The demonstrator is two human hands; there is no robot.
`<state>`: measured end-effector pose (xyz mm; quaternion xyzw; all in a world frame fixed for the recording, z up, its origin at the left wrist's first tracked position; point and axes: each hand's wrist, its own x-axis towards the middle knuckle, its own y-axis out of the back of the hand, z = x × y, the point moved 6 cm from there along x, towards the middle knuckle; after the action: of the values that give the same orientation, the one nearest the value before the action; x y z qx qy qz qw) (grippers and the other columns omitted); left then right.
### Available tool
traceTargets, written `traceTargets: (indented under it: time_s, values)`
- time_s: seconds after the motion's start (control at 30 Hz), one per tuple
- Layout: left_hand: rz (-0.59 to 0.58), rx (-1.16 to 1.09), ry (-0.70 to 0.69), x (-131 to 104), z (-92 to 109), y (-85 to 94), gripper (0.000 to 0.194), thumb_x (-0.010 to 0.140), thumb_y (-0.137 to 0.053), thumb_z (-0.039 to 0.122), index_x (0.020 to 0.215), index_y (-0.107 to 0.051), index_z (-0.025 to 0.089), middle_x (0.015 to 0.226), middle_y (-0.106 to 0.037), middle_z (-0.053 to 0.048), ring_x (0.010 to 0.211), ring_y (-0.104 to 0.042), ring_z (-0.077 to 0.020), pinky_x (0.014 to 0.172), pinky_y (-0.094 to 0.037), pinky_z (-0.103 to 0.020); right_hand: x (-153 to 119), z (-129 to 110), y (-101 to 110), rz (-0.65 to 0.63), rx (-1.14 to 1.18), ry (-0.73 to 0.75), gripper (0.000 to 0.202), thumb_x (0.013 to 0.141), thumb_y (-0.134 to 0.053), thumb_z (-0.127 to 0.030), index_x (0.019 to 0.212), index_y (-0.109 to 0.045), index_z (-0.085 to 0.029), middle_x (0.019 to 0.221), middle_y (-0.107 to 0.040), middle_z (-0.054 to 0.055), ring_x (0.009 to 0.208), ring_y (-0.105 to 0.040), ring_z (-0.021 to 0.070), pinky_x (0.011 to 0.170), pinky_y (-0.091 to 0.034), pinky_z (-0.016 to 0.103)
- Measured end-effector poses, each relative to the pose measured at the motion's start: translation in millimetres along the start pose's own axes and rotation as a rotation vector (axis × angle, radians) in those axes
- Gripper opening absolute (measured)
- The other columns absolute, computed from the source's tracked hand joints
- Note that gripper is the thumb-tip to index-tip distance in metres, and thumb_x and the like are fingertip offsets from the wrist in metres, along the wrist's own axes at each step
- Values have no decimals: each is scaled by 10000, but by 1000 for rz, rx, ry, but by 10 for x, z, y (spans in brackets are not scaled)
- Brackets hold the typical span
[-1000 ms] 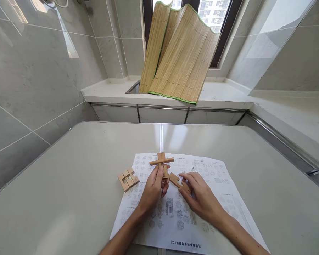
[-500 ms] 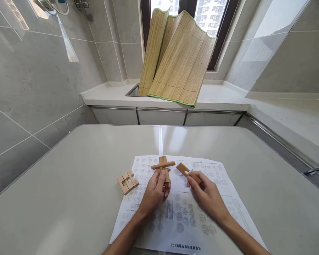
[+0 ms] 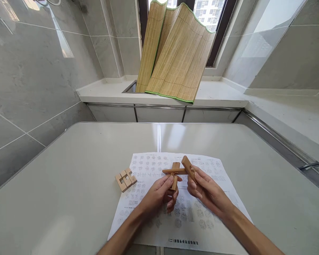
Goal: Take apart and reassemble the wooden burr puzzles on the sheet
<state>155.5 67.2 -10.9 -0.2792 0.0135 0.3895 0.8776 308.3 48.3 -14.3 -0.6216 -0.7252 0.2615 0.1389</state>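
Observation:
Over the printed sheet, my left hand is closed on crossed wooden puzzle pieces, an upright flat bar with a thinner stick lying across it. My right hand grips a single wooden puzzle piece, tilted up to the left, with a notch cut into its side. That piece meets or overlaps the right end of the cross stick; whether they touch I cannot tell. My fingers hide the lower ends of the pieces.
Left of the sheet, several notched wooden pieces lie side by side in a block on the white table. Beyond the table's far edge, a folded bamboo mat leans against the window above a white ledge. Tiled walls flank both sides.
My right hand has lifted its piece, turned it more upright and brought it left to the cross stick. My left hand has shifted right with the crossed pieces. The view has tipped slightly.

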Motion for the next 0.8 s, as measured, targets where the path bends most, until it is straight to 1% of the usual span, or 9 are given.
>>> traceTargets:
  time_s: [0.13, 0.23, 0.4, 0.47, 0.63, 0.73, 0.8]
  values:
    - [-55, -17, 29, -11, -34, -25, 426, 1038, -529, 521, 1222, -556, 138, 638, -525, 64, 413, -387, -72, 422, -385, -209, -26, 13, -52, -46, 64, -60, 481, 943, -751, -446, 1359, -643, -230, 687, -553, -22, 545, -402, 101, 576, -333, 273]
    - [-73, -61, 36, -12, -30, -30, 406, 1050, -514, 504, 1215, -566, 137, 609, -479, 77, 419, -342, -71, 426, -380, -202, -28, 3, -51, -54, 54, -65, 476, 950, -746, -438, 1361, -655, -215, 686, -563, -14, 556, -407, 111, 589, -323, 287]
    - [-96, -142, 13, -5, 27, -33, 386, 1040, -545, 477, 1200, -599, 130, 607, -440, 88, 421, -243, -59, 411, -356, -192, -20, -24, -31, -45, 32, -53, 466, 946, -745, -438, 1340, -652, -208, 683, -558, -17, 563, -422, 120, 596, -316, 296]
    - [-96, -131, 7, -2, 28, -25, 395, 1035, -551, 486, 1211, -600, 135, 609, -436, 89, 423, -243, -59, 414, -356, -192, -18, -31, -47, -56, -4, -51, 458, 957, -726, -456, 1333, -643, -206, 693, -558, -16, 564, -424, 122, 600, -326, 300]
    - [-97, -29, 39, 3, -29, -21, 398, 1032, -549, 509, 1200, -598, 152, 634, -443, 80, 441, -301, -66, 440, -392, -205, -16, -45, -86, -74, -108, -24, 434, 997, -668, -487, 1326, -606, -211, 708, -576, -15, 588, -450, 129, 614, -346, 300]
    - [-100, -25, 39, 3, -25, -34, 388, 1031, -550, 512, 1169, -597, 152, 638, -438, 80, 441, -292, -64, 433, -381, -202, -21, -50, -83, -62, -103, -21, 426, 999, -665, -483, 1332, -576, -232, 711, -587, -17, 587, -464, 132, 599, -348, 293]
    - [-109, -62, 29, -3, 0, -45, 382, 1027, -553, 516, 1153, -594, 157, 633, -423, 83, 444, -268, -63, 423, -360, -192, -29, -48, -95, -81, -67, -38, 435, 998, -663, -484, 1345, -550, -246, 741, -600, -10, 590, -475, 135, 592, -356, 292]
